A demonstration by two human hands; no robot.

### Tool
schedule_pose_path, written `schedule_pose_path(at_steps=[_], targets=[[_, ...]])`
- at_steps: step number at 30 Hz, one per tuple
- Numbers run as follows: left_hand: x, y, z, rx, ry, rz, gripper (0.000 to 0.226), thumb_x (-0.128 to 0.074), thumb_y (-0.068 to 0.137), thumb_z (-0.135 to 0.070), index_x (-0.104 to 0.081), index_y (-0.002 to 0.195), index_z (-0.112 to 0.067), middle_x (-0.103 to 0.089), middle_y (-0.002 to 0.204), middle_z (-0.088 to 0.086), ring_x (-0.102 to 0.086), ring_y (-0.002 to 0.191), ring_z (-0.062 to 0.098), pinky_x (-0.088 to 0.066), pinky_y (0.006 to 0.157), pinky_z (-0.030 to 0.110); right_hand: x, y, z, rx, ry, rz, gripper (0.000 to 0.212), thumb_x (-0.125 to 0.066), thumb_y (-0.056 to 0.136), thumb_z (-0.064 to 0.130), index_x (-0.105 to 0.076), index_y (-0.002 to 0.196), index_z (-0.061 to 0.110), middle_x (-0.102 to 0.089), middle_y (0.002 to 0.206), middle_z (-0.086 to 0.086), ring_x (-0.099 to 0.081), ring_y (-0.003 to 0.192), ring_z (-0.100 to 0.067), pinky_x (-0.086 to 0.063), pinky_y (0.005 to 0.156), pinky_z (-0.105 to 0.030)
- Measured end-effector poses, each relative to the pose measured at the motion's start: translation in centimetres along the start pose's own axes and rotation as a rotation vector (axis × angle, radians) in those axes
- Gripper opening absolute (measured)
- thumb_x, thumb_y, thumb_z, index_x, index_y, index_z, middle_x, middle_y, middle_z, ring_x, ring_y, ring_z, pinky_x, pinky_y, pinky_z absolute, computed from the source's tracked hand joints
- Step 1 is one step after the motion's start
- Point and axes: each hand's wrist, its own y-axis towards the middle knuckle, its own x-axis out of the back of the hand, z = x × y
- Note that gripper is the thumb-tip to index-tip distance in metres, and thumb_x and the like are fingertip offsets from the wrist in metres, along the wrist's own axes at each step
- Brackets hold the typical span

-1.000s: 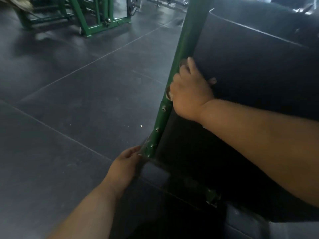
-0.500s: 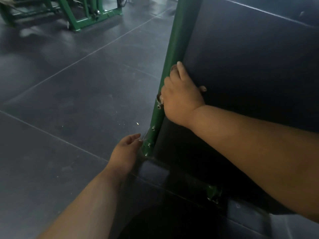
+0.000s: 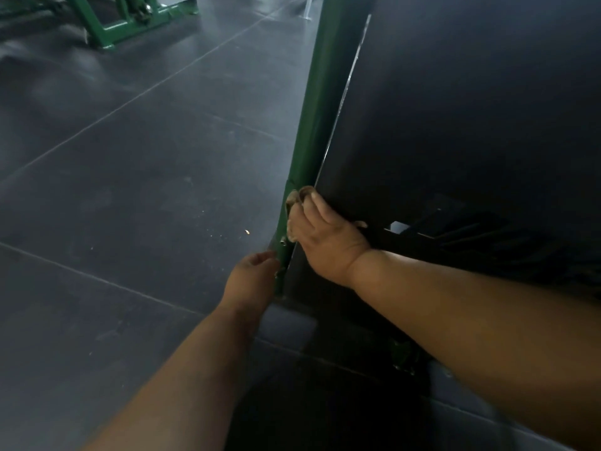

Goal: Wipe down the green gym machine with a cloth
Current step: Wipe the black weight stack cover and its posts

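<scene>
A green upright post [image 3: 317,102] of the gym machine runs down the middle of the view, with a dark panel [image 3: 471,109] to its right. My right hand [image 3: 325,236] holds a tan cloth [image 3: 294,206] against the lower part of the post, its fingers wrapped over the cloth and the panel's edge. Only folds of the cloth show past the fingers. My left hand [image 3: 252,275] sits just below, fingertips touching the post near its bolted foot [image 3: 282,245], and holds nothing.
Dark grey floor tiles [image 3: 130,190] spread out to the left. Another green machine frame [image 3: 130,17] stands at the far upper left. A slotted opening [image 3: 455,222] shows in the dark panel to the right of my right hand.
My right hand has slid the cloth down the green post, closer to the bolts and to my left hand. The left hand has stayed at the post's foot.
</scene>
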Motion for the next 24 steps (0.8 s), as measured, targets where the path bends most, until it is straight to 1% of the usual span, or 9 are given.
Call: schedule_pose_path(at_steps=[4, 5, 7, 9, 13, 16, 18, 21, 24], targets=[[0.9, 0.9, -0.9, 0.013, -0.073, -0.046, 0.015, -0.064, 0.098, -0.016, -0.074, 0.105, -0.024, -0.077, 0.088, -0.004, -0.071, 0.072, 0.007, -0.048, 0.051, 0.019, 0.0, -2.0, 0.4, -0.11, 0.083, -0.062, 0.052, -0.027, 0.098, 0.021, -0.042, 0.142, -0.002, -0.059, 0.139, -0.014, -0.052, 0.138, -0.038, -0.018, 0.125, -0.049], [1.0, 0.7, -1.1, 0.015, -0.086, -0.056, 0.014, -0.063, 0.099, -0.016, -0.074, 0.104, -0.024, -0.077, 0.088, -0.004, -0.07, 0.072, 0.007, -0.047, 0.052, 0.019, -0.1, -2.7, 0.5, -0.116, 0.105, -0.07, 0.051, -0.027, 0.098, 0.02, -0.042, 0.141, -0.001, -0.059, 0.139, -0.014, -0.052, 0.138, -0.038, -0.016, 0.125, -0.049], [1.4, 0.8, -0.6, 0.024, -0.079, -0.046, 0.016, -0.063, 0.099, -0.018, -0.073, 0.109, -0.023, -0.076, 0.098, 0.0, -0.07, 0.083, 0.013, -0.045, 0.059, 0.021, -0.3, -3.7, 0.9, -0.08, 0.108, -0.053, 0.053, -0.027, 0.1, 0.021, -0.046, 0.144, -0.002, -0.057, 0.142, -0.016, -0.048, 0.14, -0.04, -0.011, 0.126, -0.051], [1.7, 0.7, -0.3, 0.034, -0.067, -0.037, 0.016, -0.064, 0.099, -0.018, -0.073, 0.111, -0.024, -0.076, 0.102, 0.002, -0.069, 0.087, 0.015, -0.045, 0.063, 0.024, -0.6, -3.6, 1.1, -0.008, 0.077, -0.014, 0.055, -0.028, 0.102, 0.024, -0.049, 0.146, 0.0, -0.055, 0.145, -0.017, -0.046, 0.142, -0.041, -0.011, 0.126, -0.053], [2.6, 0.6, -0.5, 0.024, -0.023, -0.065, 0.023, -0.063, 0.099, -0.017, -0.071, 0.121, -0.021, -0.075, 0.108, 0.003, -0.07, 0.1, 0.021, -0.048, 0.074, 0.029, -1.1, 0.2, 2.6, 0.095, 0.107, 0.078, 0.052, -0.028, 0.103, 0.026, -0.048, 0.146, 0.006, -0.059, 0.134, -0.017, -0.052, 0.134, -0.042, -0.024, 0.126, -0.054], [3.2, 0.5, -0.3, 0.043, -0.037, -0.064, 0.024, -0.061, 0.1, -0.014, -0.069, 0.122, -0.02, -0.074, 0.106, 0.004, -0.068, 0.094, 0.019, -0.045, 0.069, 0.028, -2.1, 2.4, 5.1, 0.157, 0.201, 0.165, 0.051, -0.037, 0.1, 0.029, -0.044, 0.147, 0.01, -0.063, 0.128, -0.017, -0.059, 0.121, -0.04, -0.031, 0.121, -0.055], [3.6, 0.3, 0.3, 0.045, -0.009, -0.054, 0.026, -0.061, 0.099, -0.016, -0.069, 0.123, -0.021, -0.075, 0.112, 0.005, -0.069, 0.1, 0.021, -0.046, 0.076, 0.029, -3.0, 2.3, 7.2, 0.223, 0.197, 0.196, 0.047, -0.036, 0.101, 0.026, -0.049, 0.144, 0.012, -0.061, 0.129, -0.016, -0.06, 0.118, -0.039, -0.035, 0.117, -0.056], [4.2, 0.2, 0.6, 0.037, 0.008, -0.088, 0.024, -0.064, 0.094, -0.023, -0.07, 0.117, -0.025, -0.075, 0.116, 0.003, -0.069, 0.108, 0.023, -0.048, 0.085, 0.032, -5.2, 1.3, 10.0, 0.328, 0.116, 0.22, 0.044, -0.035, 0.104, 0.027, -0.06, 0.139, 0.014, -0.059, 0.132, -0.017, -0.055, 0.126, -0.042, -0.029, 0.119, -0.059], [4.5, 0.4, 0.5, 0.037, 0.003, -0.091, 0.023, -0.064, 0.082, -0.034, -0.07, 0.104, -0.032, -0.075, 0.115, 0.0, -0.069, 0.109, 0.022, -0.054, 0.093, 0.038, -7.1, 0.4, 12.5, 0.432, 0.043, 0.254, 0.05, -0.035, 0.106, 0.032, -0.058, 0.144, 0.01, -0.055, 0.138, -0.021, -0.047, 0.134, -0.046, -0.022, 0.122, -0.064]])
